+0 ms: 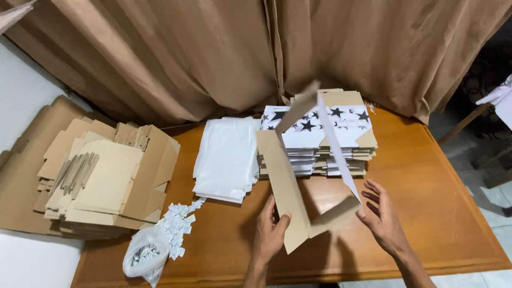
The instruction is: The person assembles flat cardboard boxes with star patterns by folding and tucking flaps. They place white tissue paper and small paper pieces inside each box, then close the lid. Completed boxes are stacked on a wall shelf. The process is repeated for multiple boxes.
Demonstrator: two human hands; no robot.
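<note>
My left hand (270, 232) grips the near left edge of a flat-packed cardboard box (285, 186) that is opened into a tilted tube, brown inside and white outside. My right hand (381, 213), fingers spread, presses against the box's near right corner flap. The box is held just above a wooden table (442, 213). Behind it lies a stack of flat boxes printed with black stars (346, 128).
A pile of white plastic bags (226, 157) lies left of the star stack. A strip of small white packets (178, 224) and a plastic bag of small items (144, 258) sit at the front left. Brown cardboard inserts (101, 181) are heaped at the far left. Brown curtains (213, 53) hang behind.
</note>
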